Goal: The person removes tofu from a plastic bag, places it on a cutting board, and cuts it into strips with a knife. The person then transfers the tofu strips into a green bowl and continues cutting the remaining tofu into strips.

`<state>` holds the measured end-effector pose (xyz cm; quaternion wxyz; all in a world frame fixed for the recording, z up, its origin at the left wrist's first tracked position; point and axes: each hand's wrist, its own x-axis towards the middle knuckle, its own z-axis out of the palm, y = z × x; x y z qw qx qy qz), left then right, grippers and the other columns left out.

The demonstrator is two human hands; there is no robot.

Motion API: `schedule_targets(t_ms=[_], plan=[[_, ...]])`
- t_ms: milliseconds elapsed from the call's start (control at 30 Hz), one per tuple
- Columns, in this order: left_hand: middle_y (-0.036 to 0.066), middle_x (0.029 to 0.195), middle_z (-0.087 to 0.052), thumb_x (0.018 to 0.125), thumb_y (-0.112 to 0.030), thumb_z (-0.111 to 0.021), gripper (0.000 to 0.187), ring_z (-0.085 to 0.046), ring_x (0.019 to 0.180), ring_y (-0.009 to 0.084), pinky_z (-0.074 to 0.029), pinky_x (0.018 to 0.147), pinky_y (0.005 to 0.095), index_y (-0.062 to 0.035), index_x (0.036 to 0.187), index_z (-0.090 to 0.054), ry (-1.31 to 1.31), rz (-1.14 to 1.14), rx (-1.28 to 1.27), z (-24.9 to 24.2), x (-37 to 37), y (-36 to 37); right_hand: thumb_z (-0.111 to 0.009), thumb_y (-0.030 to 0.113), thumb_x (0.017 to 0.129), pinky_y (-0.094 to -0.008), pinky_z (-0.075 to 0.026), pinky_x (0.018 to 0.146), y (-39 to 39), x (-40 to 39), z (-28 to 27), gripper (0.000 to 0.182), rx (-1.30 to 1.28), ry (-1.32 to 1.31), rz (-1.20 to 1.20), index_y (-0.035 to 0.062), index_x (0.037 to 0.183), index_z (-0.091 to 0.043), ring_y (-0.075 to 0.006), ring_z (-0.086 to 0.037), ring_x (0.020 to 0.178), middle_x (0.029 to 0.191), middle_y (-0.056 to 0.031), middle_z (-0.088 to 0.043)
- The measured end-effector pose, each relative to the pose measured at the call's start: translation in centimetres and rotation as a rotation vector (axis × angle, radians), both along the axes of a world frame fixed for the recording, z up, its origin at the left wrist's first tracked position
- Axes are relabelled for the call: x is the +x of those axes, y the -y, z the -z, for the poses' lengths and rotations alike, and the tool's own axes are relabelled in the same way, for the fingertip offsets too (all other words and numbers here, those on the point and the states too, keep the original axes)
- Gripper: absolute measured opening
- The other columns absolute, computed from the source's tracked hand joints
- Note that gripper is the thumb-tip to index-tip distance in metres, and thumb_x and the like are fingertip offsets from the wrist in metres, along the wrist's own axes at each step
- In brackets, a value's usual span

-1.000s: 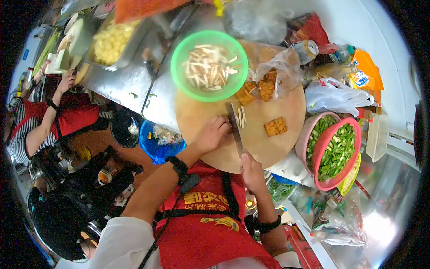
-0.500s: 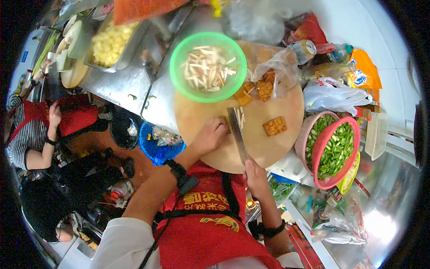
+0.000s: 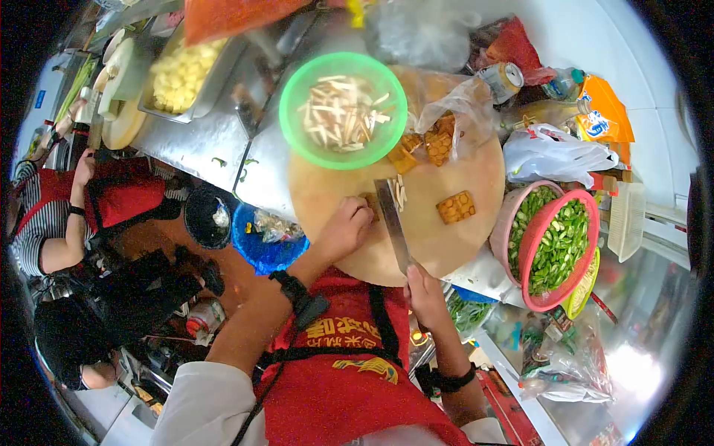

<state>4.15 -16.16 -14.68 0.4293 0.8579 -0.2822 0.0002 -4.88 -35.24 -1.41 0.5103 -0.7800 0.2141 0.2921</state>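
The right hand (image 3: 425,291) is closed around the handle of a broad steel cleaver (image 3: 392,221), whose blade lies across the round wooden chopping board (image 3: 335,193) on the steel worktop (image 3: 197,137). The left hand (image 3: 344,227) is curled, its fingers pressed down on a small brown tofu block (image 3: 370,202) just beside the blade's left face. A few pale cut strips (image 3: 401,192) lie on the board at the blade's far side. A whole square of brown ridged tofu (image 3: 456,207) sits apart to the right, on the same board. At the board's far edge, a green plastic basin (image 3: 294,123) holds many pale strips, and a clear plastic bag (image 3: 462,104) with more tofu squares lies next to it. To the right, a pink plastic colander (image 3: 591,245) holds chopped green pepper. At far left, another person's hand (image 3: 83,168) is raised towards the worktop.
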Motion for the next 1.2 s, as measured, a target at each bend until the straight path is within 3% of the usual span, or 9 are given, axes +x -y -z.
schedule_targets(t_ms=[67,133,233,567,633,767,867,933,1200], plan=[[0.019,0.107,-0.052,0.077,-0.005,-0.060,0.025,-0.050,0.100,0.0393,-0.044,0.088,0.0461,0.0006,0.101,-0.053,-0.015,-0.019,-0.006,-0.7,-0.1,0.0,-0.036,0.035,0.099,-0.0309,-0.042,0.052,0.2,-0.8,-1.2,0.045,0.003,-0.005,-0.005,0.0044,0.126,-0.054,-0.0129,-0.049,0.052,0.057,-0.0035,-0.050],[0.019,0.106,-0.052,0.078,-0.005,-0.060,0.023,-0.050,0.099,0.0396,-0.044,0.087,0.0465,0.0007,0.100,-0.054,-0.030,-0.037,-0.014,-1.2,0.0,0.2,-0.034,0.036,0.099,-0.0423,-0.047,0.086,0.2,-1.4,-1.6,0.049,-0.003,0.025,-0.098,0.0062,0.136,-0.043,-0.0409,-0.061,0.099,0.105,-0.0271,-0.063],[0.019,0.105,-0.053,0.076,-0.004,-0.061,0.023,-0.050,0.099,0.0400,-0.044,0.086,0.0464,0.0009,0.097,-0.054,-0.033,-0.046,0.002,-1.2,0.2,0.6,-0.034,0.036,0.098,-0.0431,-0.042,0.096,-0.4,-0.8,-2.3,0.050,-0.086,-0.196,-0.157,0.0047,0.137,-0.042,-0.0430,-0.056,0.109,0.117,-0.0301,-0.057],[0.019,0.100,-0.052,0.072,-0.004,-0.062,0.024,-0.048,0.097,0.0391,-0.043,0.085,0.0452,0.0003,0.094,-0.054,-0.002,-0.046,0.122,-1.1,-0.1,0.6,-0.034,0.035,0.098,-0.0485,-0.045,0.086,-1.3,0.5,2.2,0.049,-0.068,0.039,-0.163,0.0040,0.135,-0.044,-0.0444,-0.061,0.096,0.103,-0.0312,-0.060],[0.019,0.101,-0.052,0.073,-0.004,-0.062,0.023,-0.048,0.098,0.0390,-0.043,0.086,0.0451,0.0002,0.095,-0.054,-0.008,-0.053,0.104,-1.1,-0.1,0.6,-0.033,0.036,0.099,-0.0339,-0.045,0.054,-0.5,0.8,0.9,0.049,-0.022,0.003,-0.090,0.0033,0.133,-0.046,-0.0180,-0.054,0.055,0.060,-0.0074,-0.053],[0.019,0.103,-0.053,0.077,-0.005,-0.063,0.023,-0.049,0.100,0.0387,-0.043,0.087,0.0453,0.0005,0.097,-0.054,-0.001,-0.075,-0.002,-0.8,-0.5,0.4,-0.034,0.036,0.099,-0.0323,-0.045,0.055,0.5,-1.4,-0.7,0.049,-0.042,0.029,-0.090,0.0039,0.133,-0.047,-0.0162,-0.053,0.055,0.059,-0.0062,-0.052],[0.019,0.104,-0.053,0.078,-0.005,-0.063,0.023,-0.050,0.099,0.0386,-0.043,0.087,0.0457,0.0005,0.098,-0.054,-0.010,-0.078,0.018,-1.0,-0.6,0.5,-0.033,0.036,0.099,-0.0339,-0.046,0.057,0.5,-2.4,-0.5,0.049,-0.089,0.038,-0.176,0.0036,0.133,-0.047,-0.0198,-0.055,0.056,0.062,-0.0076,-0.055],[0.019,0.104,-0.054,0.077,-0.004,-0.063,0.023,-0.050,0.099,0.0387,-0.043,0.087,0.0457,0.0005,0.097,-0.054,-0.002,-0.078,0.038,-1.1,-0.5,0.5,-0.036,0.038,0.098,-0.0458,-0.046,0.090,-0.1,-2.5,-0.3,0.050,-0.097,0.024,-0.183,0.0063,0.135,-0.045,-0.0448,-0.059,0.101,0.110,-0.0311,-0.058],[0.017,0.099,-0.056,0.078,-0.006,-0.063,0.018,-0.052,0.094,0.0356,-0.045,0.084,0.0415,0.0008,0.094,-0.056,0.119,-0.073,0.094,-0.6,-0.4,0.5,-0.037,0.036,0.097,-0.0455,-0.048,0.079,-0.7,0.8,2.0,0.047,-0.043,-0.130,-0.121,0.0088,0.134,-0.047,-0.0442,-0.061,0.091,0.095,-0.0279,-0.063]])
